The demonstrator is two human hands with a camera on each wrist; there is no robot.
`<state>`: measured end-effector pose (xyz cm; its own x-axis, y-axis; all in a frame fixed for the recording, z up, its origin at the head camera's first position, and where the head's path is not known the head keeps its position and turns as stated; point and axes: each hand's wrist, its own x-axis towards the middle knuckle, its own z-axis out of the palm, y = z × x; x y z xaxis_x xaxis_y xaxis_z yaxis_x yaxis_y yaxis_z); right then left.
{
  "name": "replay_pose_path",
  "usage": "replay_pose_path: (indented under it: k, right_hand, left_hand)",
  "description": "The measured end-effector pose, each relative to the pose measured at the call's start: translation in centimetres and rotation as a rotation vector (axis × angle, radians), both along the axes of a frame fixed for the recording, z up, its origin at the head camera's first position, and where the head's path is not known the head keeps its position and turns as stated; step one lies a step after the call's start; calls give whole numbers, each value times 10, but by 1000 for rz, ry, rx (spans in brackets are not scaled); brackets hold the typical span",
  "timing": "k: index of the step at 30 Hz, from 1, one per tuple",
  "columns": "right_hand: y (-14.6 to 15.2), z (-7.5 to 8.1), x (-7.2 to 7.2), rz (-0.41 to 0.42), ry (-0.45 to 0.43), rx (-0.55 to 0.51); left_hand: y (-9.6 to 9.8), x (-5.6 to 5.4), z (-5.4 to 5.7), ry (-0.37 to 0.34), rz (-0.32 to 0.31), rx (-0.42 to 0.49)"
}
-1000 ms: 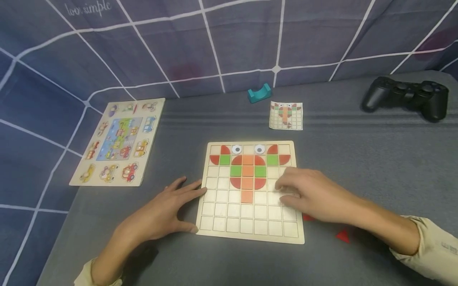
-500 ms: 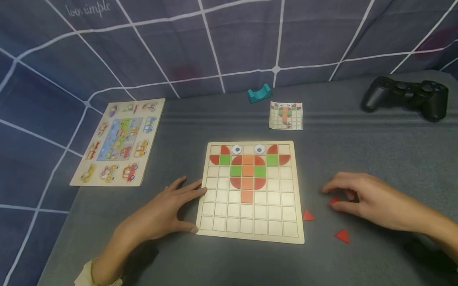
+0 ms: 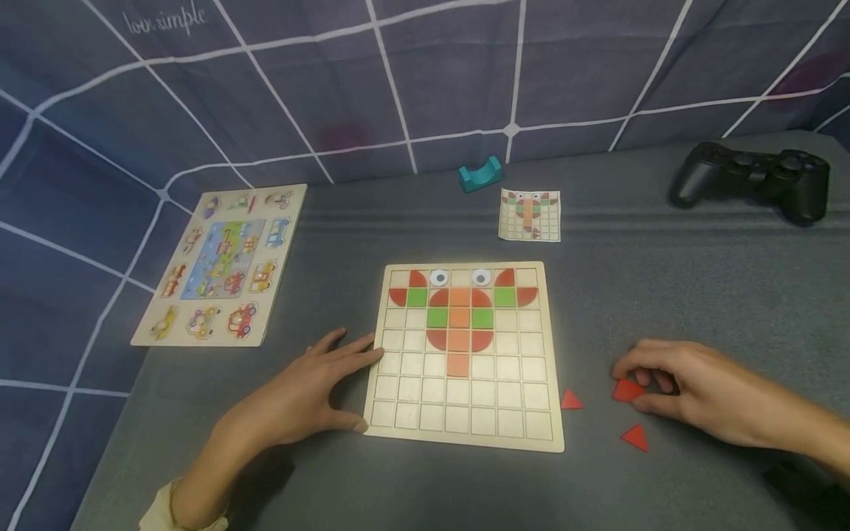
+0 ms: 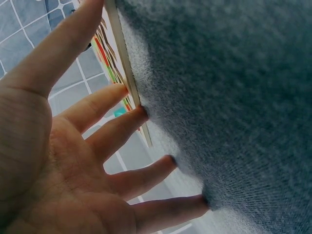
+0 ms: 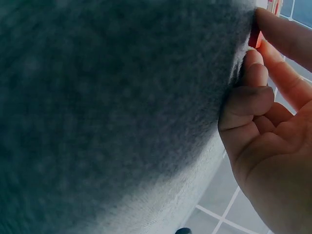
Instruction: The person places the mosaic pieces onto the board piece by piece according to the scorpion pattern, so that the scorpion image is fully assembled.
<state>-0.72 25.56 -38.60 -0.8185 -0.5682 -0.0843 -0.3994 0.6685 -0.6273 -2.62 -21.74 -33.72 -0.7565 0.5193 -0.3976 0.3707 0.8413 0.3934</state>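
Observation:
A wooden grid board (image 3: 405, 391) lies flat on the grey cloth, bearing an owl-like pattern of red, green and orange tiles with two round eye pieces (image 3: 439, 278). Fingers spread, my left hand (image 3: 292, 402) touches the board's left edge with fingertips and thumb; the left wrist view shows those fingers (image 4: 109, 139) nearly straight. To the right of the board, my right hand (image 3: 697, 391) pinches a flat red piece (image 3: 626, 391) between thumb and index finger, low at the cloth. In the right wrist view this red piece (image 5: 255, 36) is mostly hidden by the fingers.
Two red triangles (image 3: 635, 437) lie between the board and my right hand. Behind the board are a small pattern card (image 3: 530, 215) and a teal curved block (image 3: 481, 175). A picture puzzle board (image 3: 275, 295) lies left, a black game controller (image 3: 750, 181) at back right.
My right hand has left the board and moved right to the red piece, where its thumb and index finger now grip it. The left hand stays in place.

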Motion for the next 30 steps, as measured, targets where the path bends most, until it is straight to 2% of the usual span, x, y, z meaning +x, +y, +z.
replay_pose_path:
  k: [2,13,15,20,23,26,30]
  right_hand:
    - [-1,1,0,-8,-17,20]
    - [-8,4,1,-48,92,30]
    - [-8,5,0,-55,70,34]
    - [-9,8,-2,-69,-55,67]
    - [-9,7,-2,-52,-106,37]
    - [-9,7,-2,-27,-108,-33]
    - [-13,9,-3,6,-60,-105]
  left_hand:
    - [0,0,0,-3,0,1]
    - [1,0,-2,6,5,-1]
    - [0,0,-2,7,6,1]
    - [1,1,-2,6,9,0]
    - [1,1,-1,6,6,3]
    - [1,1,-1,3,7,2]
    - [0,1,-1,6,3,2]
